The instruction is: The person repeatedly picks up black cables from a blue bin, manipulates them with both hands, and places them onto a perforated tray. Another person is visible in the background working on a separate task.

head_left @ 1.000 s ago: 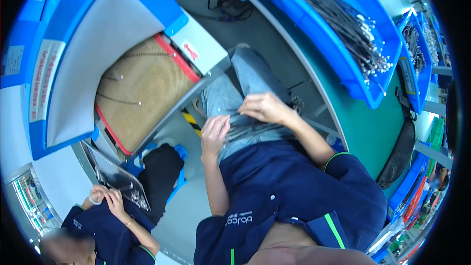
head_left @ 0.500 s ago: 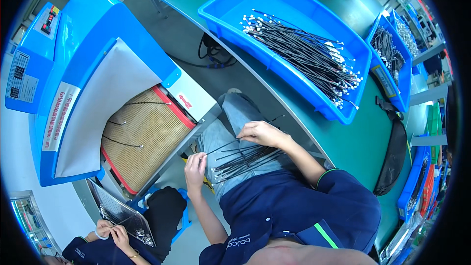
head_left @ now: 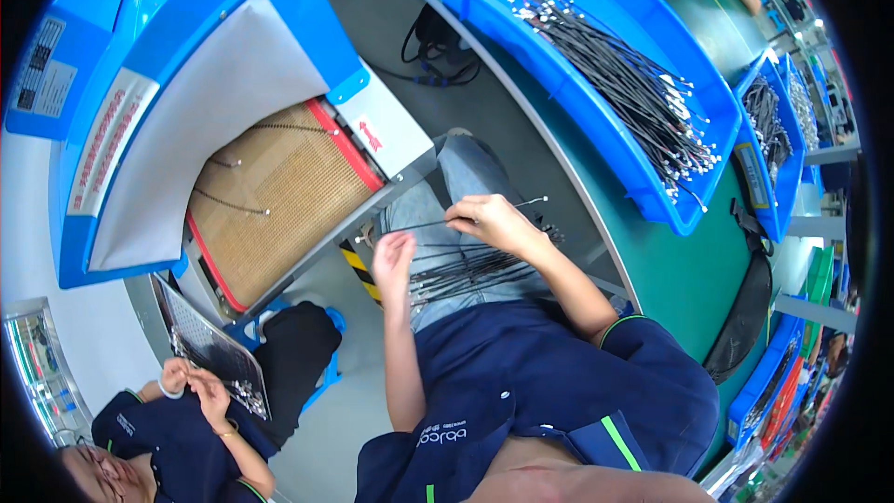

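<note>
A thin black cable with small white end connectors stretches between my two hands above my lap. My right hand [head_left: 492, 222] pinches it, and one white end sticks out past that hand to the right. My left hand [head_left: 394, 259] has its fingers closed at the cable's other end, whose tip shows just beyond the fingers. Below both hands, a loose bundle of black cables [head_left: 470, 277] lies across my thighs. To the left, a mesh conveyor belt [head_left: 279, 200] comes out of a blue machine [head_left: 186, 65], with several black cables spaced apart on it.
On the green table [head_left: 559, 163] at the right stands a large blue tray [head_left: 582, 98] of black cables. Smaller blue bins [head_left: 778, 168] sit beyond it, near a black pouch [head_left: 740, 317]. A co-worker [head_left: 186, 428] sits at lower left, handling something thin over a tray.
My view has shifted, so the machine and table sit higher. My hands have lifted slightly off the bundle, with the cable between them. Cables on the belt lie nearer the machine's opening.
</note>
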`<state>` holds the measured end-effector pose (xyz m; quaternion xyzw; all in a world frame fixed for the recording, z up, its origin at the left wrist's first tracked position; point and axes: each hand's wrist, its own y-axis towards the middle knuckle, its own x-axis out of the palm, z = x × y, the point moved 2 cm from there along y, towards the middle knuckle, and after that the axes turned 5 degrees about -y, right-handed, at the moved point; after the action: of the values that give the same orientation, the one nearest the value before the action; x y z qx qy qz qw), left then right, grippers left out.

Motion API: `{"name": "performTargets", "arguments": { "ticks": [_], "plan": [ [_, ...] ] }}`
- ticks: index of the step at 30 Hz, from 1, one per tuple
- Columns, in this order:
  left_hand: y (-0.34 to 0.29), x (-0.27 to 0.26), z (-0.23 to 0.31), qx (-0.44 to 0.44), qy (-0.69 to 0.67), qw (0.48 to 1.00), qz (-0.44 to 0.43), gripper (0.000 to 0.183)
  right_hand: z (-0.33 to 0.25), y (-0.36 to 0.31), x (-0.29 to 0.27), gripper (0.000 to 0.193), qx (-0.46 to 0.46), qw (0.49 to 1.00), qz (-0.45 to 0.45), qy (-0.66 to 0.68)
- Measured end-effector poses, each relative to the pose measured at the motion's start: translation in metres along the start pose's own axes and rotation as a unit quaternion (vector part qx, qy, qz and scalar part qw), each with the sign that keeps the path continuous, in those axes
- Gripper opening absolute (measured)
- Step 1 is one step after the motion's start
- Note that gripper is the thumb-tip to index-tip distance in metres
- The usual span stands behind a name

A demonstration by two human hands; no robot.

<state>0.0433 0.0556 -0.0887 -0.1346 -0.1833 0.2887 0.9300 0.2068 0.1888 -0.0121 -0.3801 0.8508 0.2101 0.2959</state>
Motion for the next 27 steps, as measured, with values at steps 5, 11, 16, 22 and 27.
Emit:
{"name": "performTargets", "arguments": {
  "ticks": [5, 11, 16, 22, 27],
  "plan": [
    [-0.003, 0.044, -0.006, -0.014, -0.287, 0.958, 0.008, 0.034, -0.011, 0.011, 0.009, 0.015, -0.006, 1.0, -0.006, -0.008],
    [-0.001, 0.037, -0.005, -0.009, -0.305, 0.951, 0.043, 0.018, -0.013, 0.014, 0.009, 0.015, -0.019, 0.998, -0.023, -0.057],
    [0.004, 0.012, -0.006, 0.031, -0.33, 0.94, 0.075, 0.016, -0.003, 0.01, -0.011, 0.014, -0.031, 0.993, -0.021, -0.115],
    [0.004, -0.007, -0.003, 0.06, -0.328, 0.937, 0.107, 0.016, 0.007, 0.003, -0.025, 0.015, -0.013, 0.995, -0.04, -0.093],
    [0.003, -0.014, -0.001, 0.07, -0.337, 0.933, 0.102, 0.016, 0.007, 0.0, -0.028, 0.016, 0.02, 0.998, -0.032, -0.042]
  ]
}}
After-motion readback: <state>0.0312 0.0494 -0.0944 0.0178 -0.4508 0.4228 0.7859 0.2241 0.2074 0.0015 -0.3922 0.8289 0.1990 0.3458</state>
